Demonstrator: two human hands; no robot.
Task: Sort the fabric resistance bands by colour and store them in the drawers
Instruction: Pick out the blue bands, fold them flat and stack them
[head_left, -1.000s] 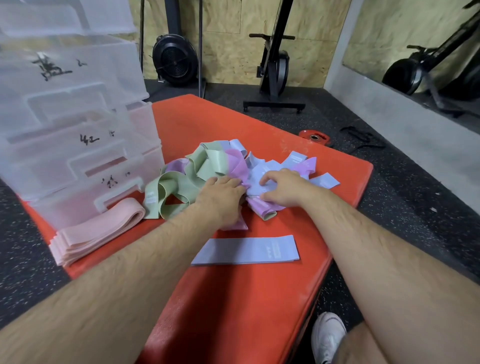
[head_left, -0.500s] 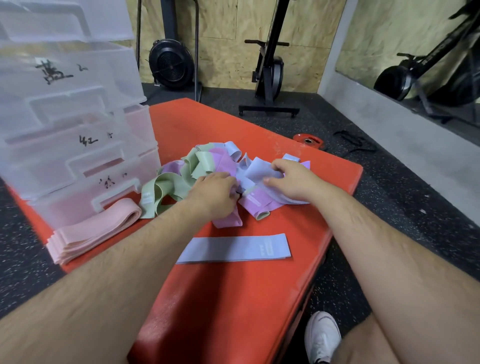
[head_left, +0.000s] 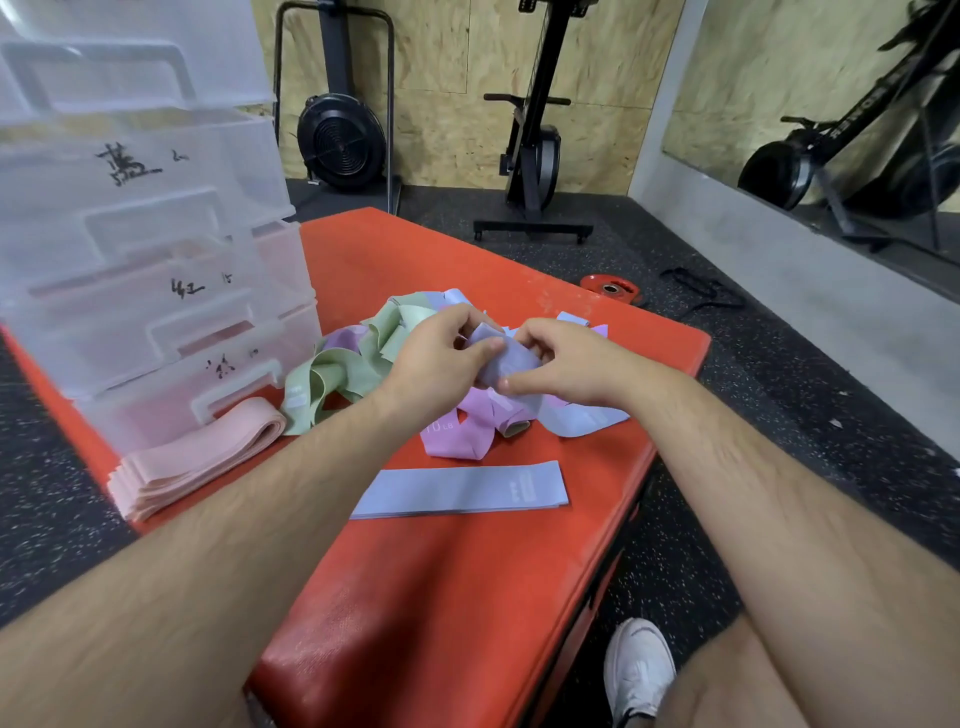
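Through the head view, the person is leaning over a red pad (head_left: 441, 597) and is holding one pale blue band (head_left: 501, 358) just above the tangled heap, with both hands on it. The left hand (head_left: 441, 358) is pinching its upper end between thumb and fingers, and the right hand (head_left: 566, 364) is pinching its lower edge, fingers curled on the fabric. Under the hands, green bands (head_left: 337, 374) and purple bands (head_left: 457, 431) are lying twisted together with more blue ones. A flat blue band (head_left: 462, 488) is lying alone nearer to the person, and a neat pink stack (head_left: 192, 462) is resting just beside the clear drawers (head_left: 156, 291) at the left. In my judgement the sorting step is going on: this blue piece is being worked free and straightened. The next move, I think, is calling for flattening it and laying it on the flat blue one, without dragging the tangled neighbours along. Storing in the drawers is coming later.
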